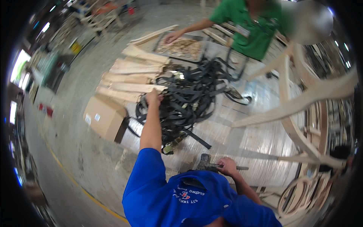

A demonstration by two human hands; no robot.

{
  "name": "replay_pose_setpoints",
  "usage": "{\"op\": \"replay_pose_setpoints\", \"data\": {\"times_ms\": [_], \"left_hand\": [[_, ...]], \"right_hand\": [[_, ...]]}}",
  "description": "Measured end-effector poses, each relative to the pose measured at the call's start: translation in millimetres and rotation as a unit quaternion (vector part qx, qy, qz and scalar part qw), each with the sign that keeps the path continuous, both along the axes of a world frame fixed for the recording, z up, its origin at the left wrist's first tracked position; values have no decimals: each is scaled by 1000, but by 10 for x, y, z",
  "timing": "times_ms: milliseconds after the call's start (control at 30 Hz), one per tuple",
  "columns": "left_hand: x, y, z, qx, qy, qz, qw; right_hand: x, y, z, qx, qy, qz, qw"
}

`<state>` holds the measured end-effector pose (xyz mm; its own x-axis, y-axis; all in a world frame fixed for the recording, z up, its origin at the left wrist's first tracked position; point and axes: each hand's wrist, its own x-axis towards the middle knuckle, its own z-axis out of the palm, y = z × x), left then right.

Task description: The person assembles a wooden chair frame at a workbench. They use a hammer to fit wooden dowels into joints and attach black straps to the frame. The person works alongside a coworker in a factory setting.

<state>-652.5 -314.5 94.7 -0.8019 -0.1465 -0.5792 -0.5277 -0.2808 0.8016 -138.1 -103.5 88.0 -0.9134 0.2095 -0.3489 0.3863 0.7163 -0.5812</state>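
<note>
My left hand [153,97] reaches forward to the near-left edge of a big tangled heap of black ratchet straps [189,98] on the table, its fingers closed on a strap there. My right hand [227,165] rests close to my body on the table and grips a dark metal tool [205,160] with a thin rod sticking out to the right. My blue sleeves and blue cap fill the lower middle of the view.
The table [261,136] has a shiny wrapped top. Pale wooden boards [132,77] lie stacked at its left, with a cardboard box [104,117] below them. A curved wooden chair frame [302,102] stands at the right. A person in green [253,26] touches a tray of wood scraps [181,47].
</note>
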Motion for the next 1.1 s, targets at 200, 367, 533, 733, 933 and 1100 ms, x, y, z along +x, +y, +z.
{"op": "replay_pose_setpoints", "data": {"times_ms": [200, 367, 533, 733, 933, 1100], "left_hand": [[108, 32, 285, 12, 41, -71, 997], [804, 204, 614, -22, 124, -126, 984], [1496, 317, 478, -244, 267, -204, 910], [2482, 549, 219, -206, 349, -402, 821], [3668, 837, 148, -275, 416, -522, 692], [4611, 1285, 237, -337, 463, -580, 579]], "right_hand": [[75, -27, -69, -2, 37, 3, 999], [170, 65, -391, 51, 45, 62, 996], [168, 73, -269, 79, 79, 25, 993], [484, 153, -7, 84, 148, -76, 982], [1739, 1000, 136, -36, 122, -269, 955], [3143, 2434, 166, 125, 7, -348, 929]]}}
